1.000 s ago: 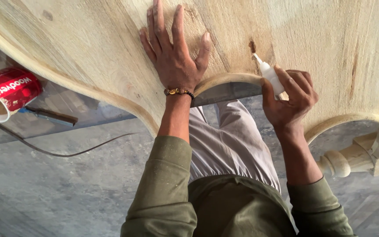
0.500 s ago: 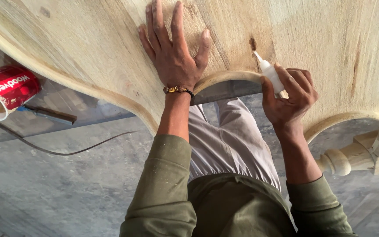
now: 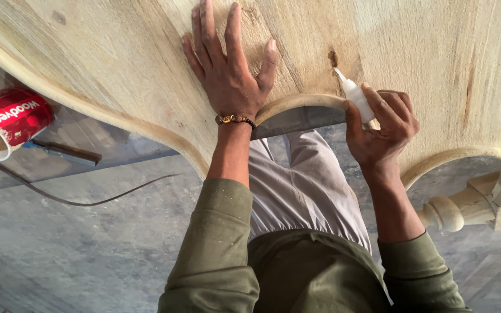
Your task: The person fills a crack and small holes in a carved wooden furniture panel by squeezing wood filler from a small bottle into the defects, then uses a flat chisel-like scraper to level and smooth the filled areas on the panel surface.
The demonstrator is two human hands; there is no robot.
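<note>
1. A small white squeeze bottle (image 3: 358, 99) sits in the right hand (image 3: 381, 130), its fingers wrapped tight around the body; what is inside cannot be told through the white plastic.
2. The bottle's narrow nozzle points up and to the left, its tip just below a dark knot (image 3: 333, 58) in the pale carved wooden panel (image 3: 424, 52), near the panel's curved lower edge.
3. The left hand (image 3: 227, 72) lies flat on the panel with fingers spread and holding nothing; a beaded bracelet (image 3: 235, 119) circles its wrist.
4. Well to the left, a red tin can (image 3: 8, 120) lies on its side with its open mouth facing the lower left, and a brownish residue lines the inside.
5. Beside the can a brown-handled tool (image 3: 65, 152) rests on the grey surface, and a thin dark cable (image 3: 88, 200) curves across the floor.
6. At the lower right a turned wooden leg (image 3: 453, 211) shows under the panel's scrolled edge.
7. Against the frames before, both hands and the bottle are placed the same; only the view has shifted slightly.
</note>
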